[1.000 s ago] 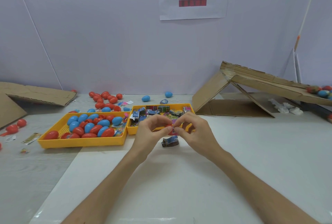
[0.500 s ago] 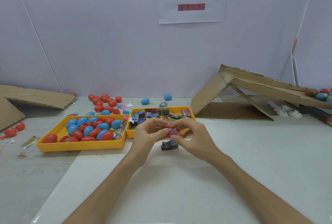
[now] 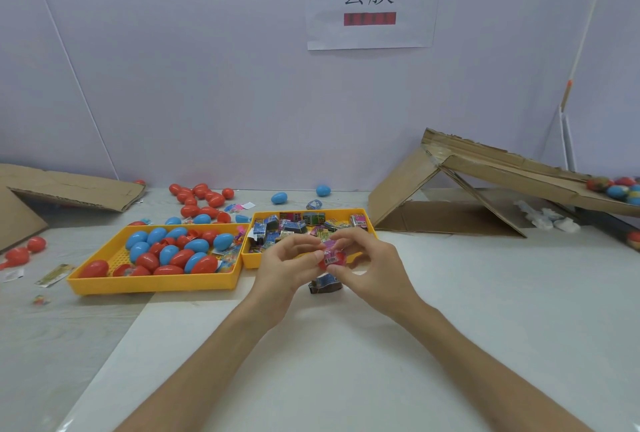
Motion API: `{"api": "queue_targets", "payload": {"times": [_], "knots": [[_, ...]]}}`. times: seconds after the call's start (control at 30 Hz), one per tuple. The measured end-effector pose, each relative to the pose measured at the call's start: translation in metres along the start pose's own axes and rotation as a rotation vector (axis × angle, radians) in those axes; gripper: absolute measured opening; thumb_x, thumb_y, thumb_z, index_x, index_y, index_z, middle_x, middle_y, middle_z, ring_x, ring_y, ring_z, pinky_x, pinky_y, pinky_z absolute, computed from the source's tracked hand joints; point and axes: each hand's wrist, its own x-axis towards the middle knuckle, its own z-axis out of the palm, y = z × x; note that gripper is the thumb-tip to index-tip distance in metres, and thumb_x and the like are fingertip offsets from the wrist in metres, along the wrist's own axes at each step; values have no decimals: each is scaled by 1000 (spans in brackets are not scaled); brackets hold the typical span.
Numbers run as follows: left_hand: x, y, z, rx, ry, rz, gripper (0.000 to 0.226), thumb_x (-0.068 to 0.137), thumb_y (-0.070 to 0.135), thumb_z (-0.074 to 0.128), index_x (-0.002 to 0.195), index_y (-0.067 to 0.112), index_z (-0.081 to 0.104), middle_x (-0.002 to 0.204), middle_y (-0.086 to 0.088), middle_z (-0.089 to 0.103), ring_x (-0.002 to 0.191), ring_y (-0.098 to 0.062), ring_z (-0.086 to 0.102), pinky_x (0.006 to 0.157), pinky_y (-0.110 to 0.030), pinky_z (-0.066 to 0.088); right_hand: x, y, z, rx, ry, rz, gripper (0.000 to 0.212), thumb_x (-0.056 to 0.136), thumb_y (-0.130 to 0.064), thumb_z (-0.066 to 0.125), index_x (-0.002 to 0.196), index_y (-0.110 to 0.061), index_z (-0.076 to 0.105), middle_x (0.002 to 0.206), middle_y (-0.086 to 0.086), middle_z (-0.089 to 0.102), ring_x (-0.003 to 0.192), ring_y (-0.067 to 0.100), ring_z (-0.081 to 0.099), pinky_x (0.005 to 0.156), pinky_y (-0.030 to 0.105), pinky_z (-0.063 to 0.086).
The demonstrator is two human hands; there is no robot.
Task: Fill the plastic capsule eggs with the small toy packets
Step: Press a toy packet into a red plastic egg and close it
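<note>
on white table (image 3: 485,310), capsule eggs (image 3: 195,246), cardboard ramp (image 3: 502,168)

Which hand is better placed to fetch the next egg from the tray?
Left, likely: the left hand is nearer the egg tray on that side; the right hand would cross over.

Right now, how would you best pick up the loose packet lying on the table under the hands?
Likely a thumb-and-finger grip across its two long edges, coming from above on the near side. The packet lies low on the table, its far side hidden by the left hand and right hand.
</note>
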Motion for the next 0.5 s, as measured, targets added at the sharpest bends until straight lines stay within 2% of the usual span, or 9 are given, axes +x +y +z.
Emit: {"api": "queue_targets", "payload": {"times": [0.13,0.3,0.5], "knots": [[0,1,0,-144,-48,-80,25,91,-4,65,116,-2,64,116,-24,70,101,-30,73,82,-32,61,-2,0,3,-58,58,-88,44,78,-16,82,117,-26,64,98,-19,67,92,3,67,79,12,52],[-1,4,1,-190,-142,-70,41,90,11,68,128,4,58,122,-20,70,113,-33,70,85,-32,60,-3,-2,5,-145,67,-195,49,81,-10,76,125,-25,60,112,-22,61,105,0,61,88,9,43],[-2,2,3,-110,-136,-61,58,77,13,79,131,13,58,127,-18,67,112,-31,70,90,-37,60,-6,-3,4,-203,21,-228,52,82,-7,76,130,-19,61,118,-9,64,109,4,58,92,13,45]]}}
